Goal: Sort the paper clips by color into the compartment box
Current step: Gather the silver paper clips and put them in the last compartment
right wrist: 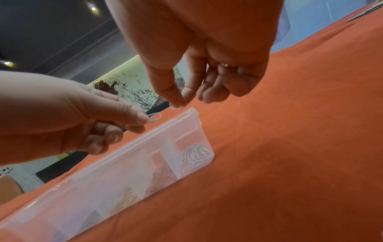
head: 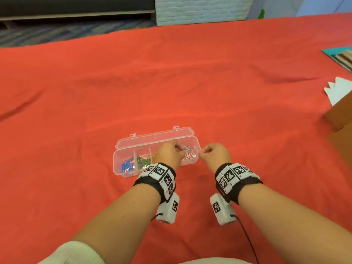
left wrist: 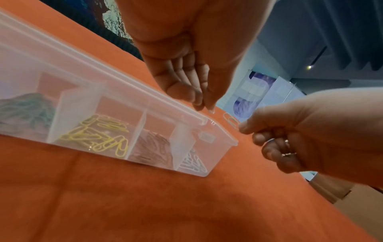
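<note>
Two hands hover over the right end of the compartment box (head: 122, 159), which lies open on the red-covered desk (head: 190, 82). The left hand (head: 169, 153) pinches a white paper clip (right wrist: 154, 117) between thumb and forefinger; the right hand (head: 214, 154) pinches another clip (left wrist: 231, 120) the same way, its remaining fingers (right wrist: 215, 91) loosely curled.

The step in hand looks like dropping these pale clips into the rightmost compartment, where the white clips (left wrist: 192, 162) already lie. Doing it well probably means lowering each pinch inside the walls before letting go, since a light clip could bounce off the rim or the divider into the reddish-brown clips (left wrist: 153, 147) next door.

From the head camera, blue clips (head: 126, 165) and green clips (head: 142, 161) show at the box's left end, but the left hand covers the middle. Only the left wrist view reveals the yellow clips (left wrist: 99, 132) and that reddish pile, and each wrist view shows the opposite hand's clip plainly.
</note>
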Tool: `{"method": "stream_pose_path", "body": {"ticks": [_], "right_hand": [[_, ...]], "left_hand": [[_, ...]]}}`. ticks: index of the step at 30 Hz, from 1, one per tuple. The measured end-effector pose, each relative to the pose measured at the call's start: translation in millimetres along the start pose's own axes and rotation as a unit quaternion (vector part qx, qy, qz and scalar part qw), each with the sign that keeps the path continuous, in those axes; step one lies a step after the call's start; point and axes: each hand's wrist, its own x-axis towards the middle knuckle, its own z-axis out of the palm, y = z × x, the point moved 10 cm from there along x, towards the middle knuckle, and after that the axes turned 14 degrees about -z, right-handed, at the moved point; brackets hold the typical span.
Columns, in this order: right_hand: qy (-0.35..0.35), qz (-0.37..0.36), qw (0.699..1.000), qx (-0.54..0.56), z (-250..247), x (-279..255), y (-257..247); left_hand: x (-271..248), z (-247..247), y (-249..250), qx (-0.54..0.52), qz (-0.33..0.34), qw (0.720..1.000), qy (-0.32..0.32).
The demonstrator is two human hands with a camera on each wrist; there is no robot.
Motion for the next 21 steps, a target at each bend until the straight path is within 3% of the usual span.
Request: {"method": "stream_pose_path", "body": {"ticks": [14, 21], "right_hand": [[-0.023, -0.014, 0.999, -0.046, 9.4, 22.6, -3.4], [-0.040, -0.032, 0.998, -0.041, 9.1, 22.4, -9.0]], "left_hand": [[22.6, 28.2, 9.1, 0.037, 0.004, 0.998, -0.050], [6.8, 5.8, -1.5, 0.052, 0.024, 0.997, -0.046]]}}
